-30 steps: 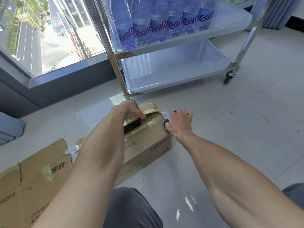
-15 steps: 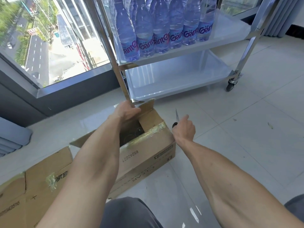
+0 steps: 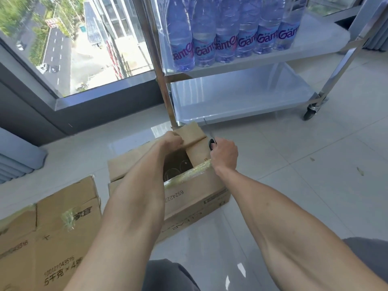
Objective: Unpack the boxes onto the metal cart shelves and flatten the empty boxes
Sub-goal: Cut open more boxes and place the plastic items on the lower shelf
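A brown cardboard box [image 3: 195, 196] sits on the floor in front of the metal cart [image 3: 241, 110]. My left hand [image 3: 173, 140] grips the box's far end flap [image 3: 191, 133] and holds it upright. Dark round bottle caps [image 3: 178, 166] show inside the opened box. My right hand [image 3: 223, 152] holds a knife [image 3: 211, 137] with a black handle, its thin blade pointing up beside the flap. Several blue-labelled water bottles [image 3: 231, 32] stand on the cart's middle shelf. The bottom shelf is bare.
A second taped cardboard box [image 3: 46, 227] lies at the near left. A large window [image 3: 69, 45] with a dark frame runs along the left. The cart's caster [image 3: 310, 113] stands at the right on the tiled floor. Folded grey fabric [image 3: 16, 156] lies far left.
The taped top of the box has come open. My left hand pulled the far flap up, and my right hand lifted the knife off the box edge to beside the flap.
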